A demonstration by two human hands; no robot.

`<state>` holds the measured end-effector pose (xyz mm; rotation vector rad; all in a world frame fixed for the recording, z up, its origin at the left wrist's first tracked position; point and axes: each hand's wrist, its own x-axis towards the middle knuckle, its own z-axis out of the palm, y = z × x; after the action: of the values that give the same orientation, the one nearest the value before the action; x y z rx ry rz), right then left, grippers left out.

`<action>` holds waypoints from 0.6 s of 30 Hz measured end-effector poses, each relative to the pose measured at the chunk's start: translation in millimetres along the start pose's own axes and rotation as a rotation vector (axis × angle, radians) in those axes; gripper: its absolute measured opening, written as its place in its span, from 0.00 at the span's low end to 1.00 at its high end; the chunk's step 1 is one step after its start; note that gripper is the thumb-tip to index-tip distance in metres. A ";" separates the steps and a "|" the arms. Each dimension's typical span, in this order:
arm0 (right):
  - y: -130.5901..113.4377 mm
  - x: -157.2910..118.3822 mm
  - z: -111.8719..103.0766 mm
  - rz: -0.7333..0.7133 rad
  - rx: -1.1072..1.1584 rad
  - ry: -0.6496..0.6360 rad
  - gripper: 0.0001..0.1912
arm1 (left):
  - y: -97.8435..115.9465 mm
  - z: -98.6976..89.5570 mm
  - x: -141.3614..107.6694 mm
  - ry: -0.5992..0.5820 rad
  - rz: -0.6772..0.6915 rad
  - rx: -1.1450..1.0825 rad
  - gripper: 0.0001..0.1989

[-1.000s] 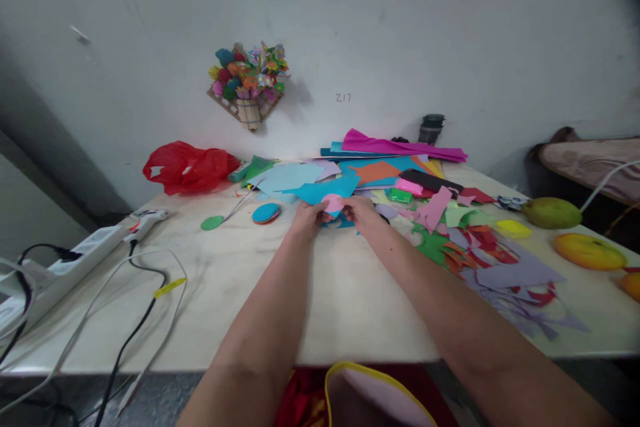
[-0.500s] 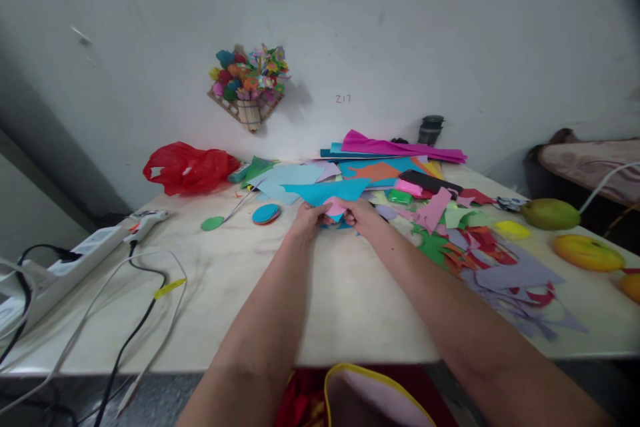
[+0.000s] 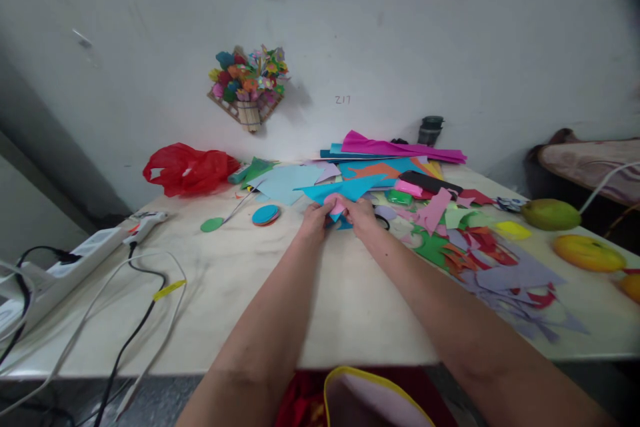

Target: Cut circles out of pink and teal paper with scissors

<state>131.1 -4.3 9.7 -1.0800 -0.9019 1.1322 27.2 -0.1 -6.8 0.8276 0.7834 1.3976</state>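
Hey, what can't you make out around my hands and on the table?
All in the head view:
Pink paper: partly covered by the left hand and right hand.
Black loop: partly behind the right hand.
Red bag: any contents hidden by its folds.
Orange fruit: cut off by the right edge.
Power strip: cut off by the left edge.

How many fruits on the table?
3, on the right of the table: green fruit, yellow fruit nearer the camera, orange fruit cut off by frame edge. More may lie out of view.
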 end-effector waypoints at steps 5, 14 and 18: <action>-1.6 -4.2 1.1 -0.018 -0.052 0.063 0.18 | -0.9 11.9 -4.2 0.051 -0.025 -0.141 0.11; -2.1 -1.0 -2.7 -0.004 -0.203 -0.047 0.18 | -1.7 11.8 -3.3 0.108 0.030 -0.106 0.12; -5.1 3.3 -8.5 0.020 -0.261 -0.143 0.16 | -2.8 3.9 3.0 0.115 0.108 -0.065 0.14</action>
<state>141.1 -3.1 12.7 -1.2320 -1.1785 1.1408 32.1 2.7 -7.3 0.7532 0.7861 1.5697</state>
